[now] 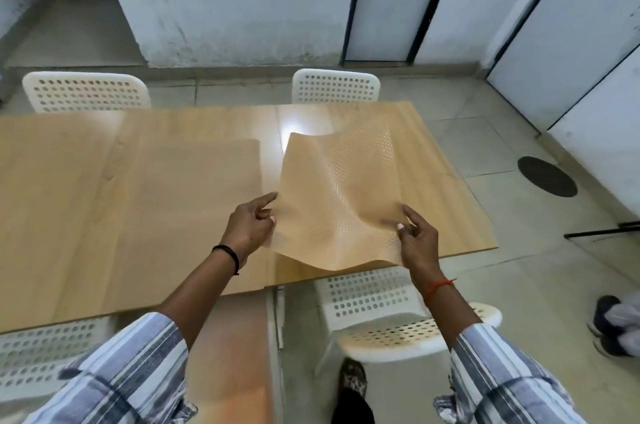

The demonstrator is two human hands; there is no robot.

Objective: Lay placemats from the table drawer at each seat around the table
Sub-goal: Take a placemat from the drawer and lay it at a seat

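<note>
A thin, bendy, tan placemat with rows of tiny holes is held up between the two hands, just above the right end of the light wooden surface. Its left edge is pinched by the left hand, with the first finger stuck out along the edge. Its right near edge is pinched by the right hand, thumb on top. The mat sags and ripples in the middle, and its near edge hangs down past the edge of the surface.

The mat looks very light and floppy, like a soft sheet. It would likely fold or curl if held by one side only. It is probably best held at two edges, as now, and pulled gently flat before it is let down. It does not look like it can break.

Just past the left hand, a second flat tan mat seems to lie on the surface already, though its colour is close to the wood and its edges are hard to tell.

Below the right hand, a white plastic chair with round holes is tucked at the near side. Two more white chairs stand beyond the hands, at the far side. Grey floor tiles are seen off to the right of the right hand.
</note>
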